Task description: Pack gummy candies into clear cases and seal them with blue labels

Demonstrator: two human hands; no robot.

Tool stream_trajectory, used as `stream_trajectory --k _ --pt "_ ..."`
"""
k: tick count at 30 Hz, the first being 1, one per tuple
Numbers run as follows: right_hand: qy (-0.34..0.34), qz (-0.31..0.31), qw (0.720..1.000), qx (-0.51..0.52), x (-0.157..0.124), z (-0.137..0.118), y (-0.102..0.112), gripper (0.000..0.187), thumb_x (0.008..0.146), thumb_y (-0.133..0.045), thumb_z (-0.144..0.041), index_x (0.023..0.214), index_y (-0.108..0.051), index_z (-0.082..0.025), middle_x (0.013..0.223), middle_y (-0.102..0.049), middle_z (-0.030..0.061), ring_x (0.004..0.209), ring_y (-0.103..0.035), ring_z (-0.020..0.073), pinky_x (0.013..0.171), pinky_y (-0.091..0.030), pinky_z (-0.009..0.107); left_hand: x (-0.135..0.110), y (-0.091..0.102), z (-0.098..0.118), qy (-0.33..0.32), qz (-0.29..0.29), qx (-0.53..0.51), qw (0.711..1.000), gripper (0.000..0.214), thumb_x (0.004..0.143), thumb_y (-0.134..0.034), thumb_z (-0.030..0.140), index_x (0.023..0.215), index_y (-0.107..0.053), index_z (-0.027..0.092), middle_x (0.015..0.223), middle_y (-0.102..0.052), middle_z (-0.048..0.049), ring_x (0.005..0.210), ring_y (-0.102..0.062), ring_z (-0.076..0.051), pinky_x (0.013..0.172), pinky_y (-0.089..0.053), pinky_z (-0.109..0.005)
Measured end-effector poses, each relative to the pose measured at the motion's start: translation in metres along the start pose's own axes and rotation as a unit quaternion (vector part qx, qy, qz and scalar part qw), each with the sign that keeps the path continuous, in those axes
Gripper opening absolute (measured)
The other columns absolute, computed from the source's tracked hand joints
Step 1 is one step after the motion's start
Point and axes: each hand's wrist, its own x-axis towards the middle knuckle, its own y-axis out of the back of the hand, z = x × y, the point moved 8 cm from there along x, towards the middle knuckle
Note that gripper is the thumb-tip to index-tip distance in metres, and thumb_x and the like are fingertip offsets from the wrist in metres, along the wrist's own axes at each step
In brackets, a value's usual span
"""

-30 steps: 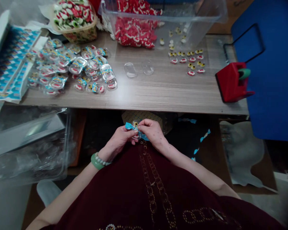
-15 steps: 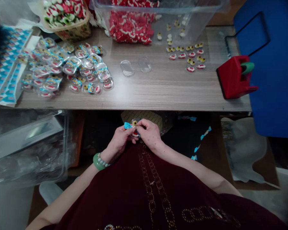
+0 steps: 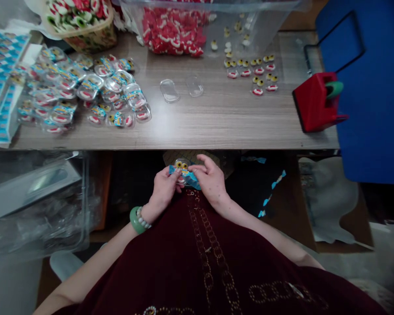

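Below the table's front edge, over my lap, both hands hold one small clear candy case with yellow eye candies inside and a blue label across it. My left hand pinches its left side. My right hand presses fingers on the label from the right. On the wooden table lie two empty clear cases. A pile of several filled, labelled cases sits at the left. Loose eye and mouth candies lie in rows at the back right.
A clear bin of red-and-white candies and a tub of mixed candies stand at the back. Blue label sheets lie far left. A red holder stands at the right edge by a blue chair. A clear plastic bin is lower left.
The blue label now lies flatter across the case, and my right fingers have spread over it. The view has shifted slightly down the table.
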Motion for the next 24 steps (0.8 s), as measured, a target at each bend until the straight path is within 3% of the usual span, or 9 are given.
stream_trajectory --k 3,6,9,13,20,24 --pt "0.013 0.045 0.999 0.02 0.008 0.001 0.014 0.039 0.077 -0.065 -0.025 0.116 -0.065 -0.023 0.114 -0.07 0.0066 0.087 -0.065 0.0174 0.088 -0.052 0.039 0.002 0.007 0.0 0.001 0.015 -0.025 1.0 0.023 0.075 -0.075 0.032 0.075 -0.06 0.015 0.054 -0.061 0.0005 0.042 -0.059 -0.015 0.033 -0.041 -0.021" --pt "-0.037 -0.031 0.993 0.106 0.011 0.008 0.002 0.033 0.073 -0.07 -0.032 0.105 -0.067 -0.021 0.095 -0.07 0.0041 0.084 -0.063 0.0164 0.082 -0.051 0.035 0.002 0.011 -0.003 0.012 0.013 -0.053 0.998 0.021 0.076 -0.074 0.029 0.075 -0.06 0.014 0.055 -0.062 -0.0007 0.042 -0.059 -0.015 0.033 -0.041 -0.021" --pt "-0.105 -0.121 0.971 0.178 0.003 0.014 -0.018 0.021 0.071 -0.072 -0.033 0.086 -0.067 -0.02 0.075 -0.064 -0.0012 0.069 -0.058 0.013 0.071 -0.048 0.031 0.0 0.009 -0.004 0.028 -0.002 -0.072 0.997 0.019 0.077 -0.073 0.026 0.072 -0.06 0.013 0.054 -0.062 -0.0016 0.042 -0.058 -0.014 0.034 -0.042 -0.021" --pt "-0.126 -0.124 0.958 0.225 0.0 0.016 -0.024 0.012 0.068 -0.072 -0.028 0.072 -0.065 -0.02 0.065 -0.06 -0.0044 0.061 -0.053 0.0104 0.065 -0.044 0.028 -0.004 0.003 -0.004 0.062 -0.034 -0.097 0.993 0.02 0.08 -0.072 0.025 0.068 -0.062 0.012 0.053 -0.062 -0.0029 0.041 -0.057 -0.013 0.033 -0.04 -0.019" --pt "-0.139 -0.175 0.929 0.294 -0.001 0.021 -0.035 0.019 0.063 -0.08 -0.03 0.074 -0.068 -0.02 0.073 -0.067 -0.0028 0.067 -0.057 0.0118 0.074 -0.047 0.031 -0.012 -0.017 -0.017 0.185 -0.167 -0.167 0.954 0.027 0.089 -0.065 0.029 0.069 -0.065 0.011 0.051 -0.061 -0.0044 0.038 -0.052 -0.009 0.037 -0.041 -0.017" --pt "-0.142 -0.188 0.916 0.324 -0.004 0.023 -0.04 0.021 0.065 -0.081 -0.031 0.079 -0.069 -0.02 0.078 -0.069 -0.0017 0.071 -0.06 0.0125 0.076 -0.048 0.031 -0.014 -0.02 -0.019 0.169 -0.183 -0.167 0.954 0.028 0.09 -0.064 0.031 0.07 -0.065 0.011 0.054 -0.063 -0.0048 0.04 -0.053 -0.009 0.039 -0.043 -0.017"
